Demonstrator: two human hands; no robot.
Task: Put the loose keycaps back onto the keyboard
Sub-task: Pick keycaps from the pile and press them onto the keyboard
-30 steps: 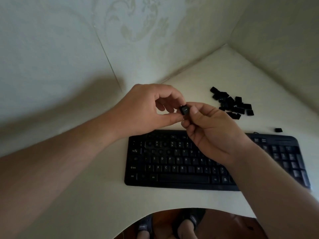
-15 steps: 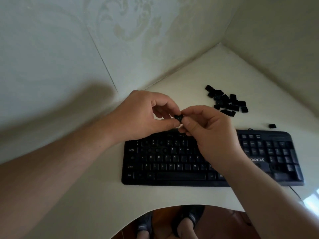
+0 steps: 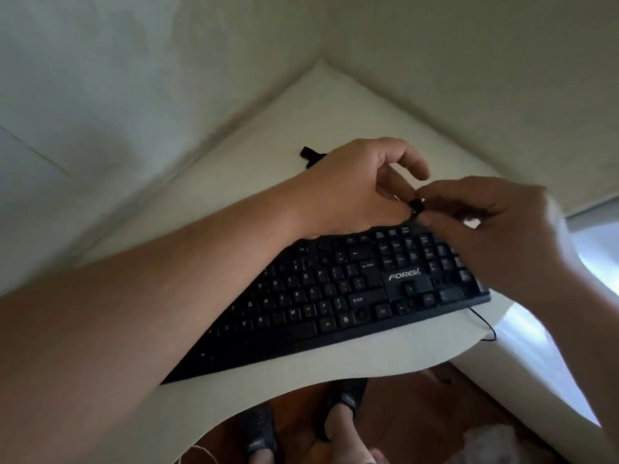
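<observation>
A single black keycap (image 3: 416, 206) is held in the air above the far edge of the keyboard (image 3: 335, 296), over its right-hand section. The keycap is pinched from the left side by the thumb and fingers of the left hand (image 3: 355, 189), and from the right side by the thumb and forefinger of the right hand (image 3: 495, 226). Both hands are curled narrowly around the keycap; the remaining fingers of the left hand are arched above it. The frame is blurred, so no legend can be read on the keycap.

The keyboard is black, is marked "FOREV" above its arrow keys, and lies at an angle on the white counter (image 3: 335, 102). Its left portion is covered by the left forearm. A thin black cable (image 3: 487, 324) is seen at the right end, running over the counter edge.

Part of a pile of loose keycaps (image 3: 310, 155) is visible on the counter beyond the left wrist; the rest is hidden by it. Below the curved counter edge, two feet in dark sandals (image 3: 348, 396) are seen on a wooden floor.
</observation>
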